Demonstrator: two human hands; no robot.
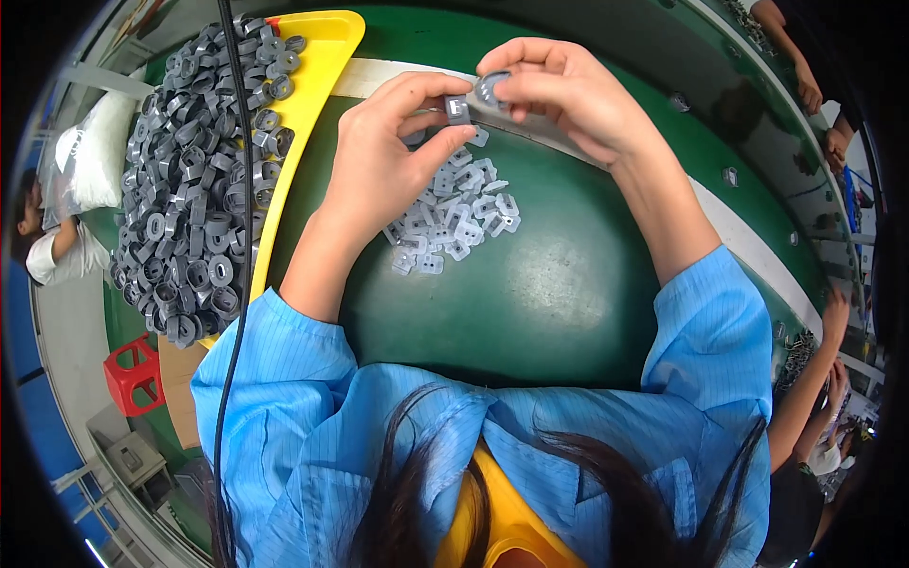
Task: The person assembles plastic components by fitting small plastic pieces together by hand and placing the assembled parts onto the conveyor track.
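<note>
Between the thumb and fingers of my left hand (pixel 388 142) is a small grey plastic housing (pixel 457 110), held upright above the bench. Close beside it, my right hand (pixel 578 95) pinches a round grey plastic part (pixel 491 89) between thumb and fingertips. The two parts are near each other; I cannot tell whether they touch. Below my left hand a loose heap of small pale translucent plastic plates (pixel 466 231) lies on the green work surface (pixel 568 312).
At the left a yellow tray (pixel 333 36) is heaped with grey plastic housings (pixel 189 180). A black cable (pixel 243 180) hangs across it. A pale conveyor strip (pixel 724 222) runs behind my hands, with scattered parts on the green beyond. Other people's arms (pixel 805 85) show at right; a red stool (pixel 134 377) stands lower left.
</note>
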